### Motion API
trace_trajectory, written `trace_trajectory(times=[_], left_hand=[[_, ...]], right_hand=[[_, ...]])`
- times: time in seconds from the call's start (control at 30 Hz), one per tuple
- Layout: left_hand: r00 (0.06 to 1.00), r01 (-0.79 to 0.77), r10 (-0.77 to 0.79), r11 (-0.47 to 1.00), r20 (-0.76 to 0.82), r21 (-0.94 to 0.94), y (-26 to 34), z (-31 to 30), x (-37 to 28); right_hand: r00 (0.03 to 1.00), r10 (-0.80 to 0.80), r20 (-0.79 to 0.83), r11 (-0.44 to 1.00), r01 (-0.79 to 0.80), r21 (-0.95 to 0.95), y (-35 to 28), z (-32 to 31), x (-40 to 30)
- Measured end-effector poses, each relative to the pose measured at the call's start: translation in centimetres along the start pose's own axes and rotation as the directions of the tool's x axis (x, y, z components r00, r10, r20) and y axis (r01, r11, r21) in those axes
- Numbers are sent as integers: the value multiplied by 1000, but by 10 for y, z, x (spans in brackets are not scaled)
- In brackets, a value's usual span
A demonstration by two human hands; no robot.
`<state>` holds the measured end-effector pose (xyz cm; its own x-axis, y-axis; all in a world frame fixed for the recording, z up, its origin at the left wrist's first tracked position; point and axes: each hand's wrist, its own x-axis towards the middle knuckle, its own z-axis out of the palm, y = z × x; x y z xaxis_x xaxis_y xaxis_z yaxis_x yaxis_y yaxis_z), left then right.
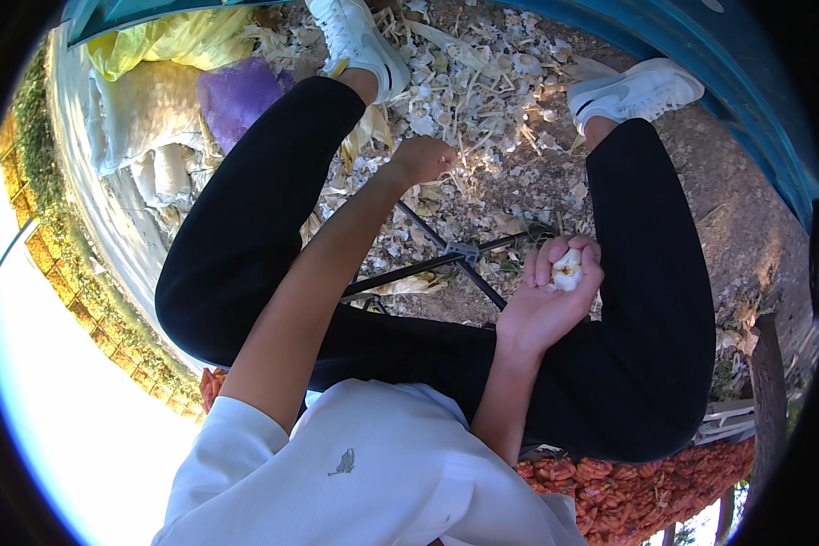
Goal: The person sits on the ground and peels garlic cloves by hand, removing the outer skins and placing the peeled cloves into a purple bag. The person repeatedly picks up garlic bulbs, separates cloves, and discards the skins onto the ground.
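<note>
In my right hand (553, 280), palm up over the gap between my thighs, rests a peeled-looking white garlic bulb (568, 270), held by the curled fingers and thumb. My left hand (422, 160) reaches forward, back upward, with its fingers curled in. Whether anything small is inside it is hidden. Beneath both hands, the ground carries a litter of papery garlic skins (430, 123) and dry stalk bits. Black crossed metal struts (416, 269), joined by a grey bracket (463, 253), stand between my legs.
A teal rim (744, 116) curves beyond my white shoes (635, 95). At the left lie a yellow plastic bag (177, 41), a purple mesh bag (239, 99) and a white sack (143, 102). Behind my right side is a red heap (628, 484), near a wooden post (768, 396).
</note>
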<state>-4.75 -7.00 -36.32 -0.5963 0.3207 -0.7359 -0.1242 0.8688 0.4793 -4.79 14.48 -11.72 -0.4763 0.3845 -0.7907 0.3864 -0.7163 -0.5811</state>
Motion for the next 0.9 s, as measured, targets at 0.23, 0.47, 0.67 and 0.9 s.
trace_trajectory(times=[0.23,0.47,0.67,0.9], left_hand=[[999,45,-45,999,-23,-6,8,-22,11],[980,196,-199,977,25,79,20,-72,13],[953,181,-175,983,-248,1,26,-73,10],[919,218,-328,886,219,410,9,-34,-28]], right_hand=[[998,3,57,999,-6,44,2,-4,0],[981,81,175,990,-99,98,6,-8,0],[979,76,191,992,-94,87,9,-8,-4],[975,84,204,994,-97,54,19,-12,1]])
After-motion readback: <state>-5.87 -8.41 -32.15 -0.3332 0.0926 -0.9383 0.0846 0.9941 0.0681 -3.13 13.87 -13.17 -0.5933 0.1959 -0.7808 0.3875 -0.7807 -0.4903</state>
